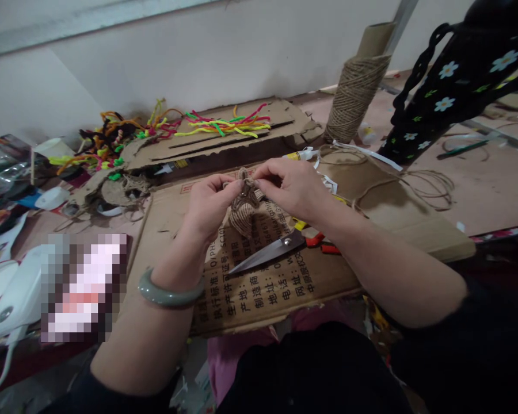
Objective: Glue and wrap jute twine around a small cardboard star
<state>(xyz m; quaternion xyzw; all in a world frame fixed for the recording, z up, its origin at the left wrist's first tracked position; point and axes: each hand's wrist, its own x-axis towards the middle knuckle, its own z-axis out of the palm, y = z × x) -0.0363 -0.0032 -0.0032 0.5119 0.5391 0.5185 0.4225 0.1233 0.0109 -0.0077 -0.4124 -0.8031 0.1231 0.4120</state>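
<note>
Above the cardboard point(259, 287), we pinch a small twine-wrapped piece point(244, 208) between both hands: left hand point(207, 207) closed on its side, right hand point(291, 187) closed on its top. Scissors point(270, 253) lie beneath; a twine spool point(356, 95) stands well behind.

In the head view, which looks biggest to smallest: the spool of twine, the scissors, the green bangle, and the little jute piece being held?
1. Spool of twine, though it stands farthest away.
2. Scissors.
3 and 4. Green bangle and jute piece in both hands look about alike; the bangle is nearer the camera, so unranked.
</note>
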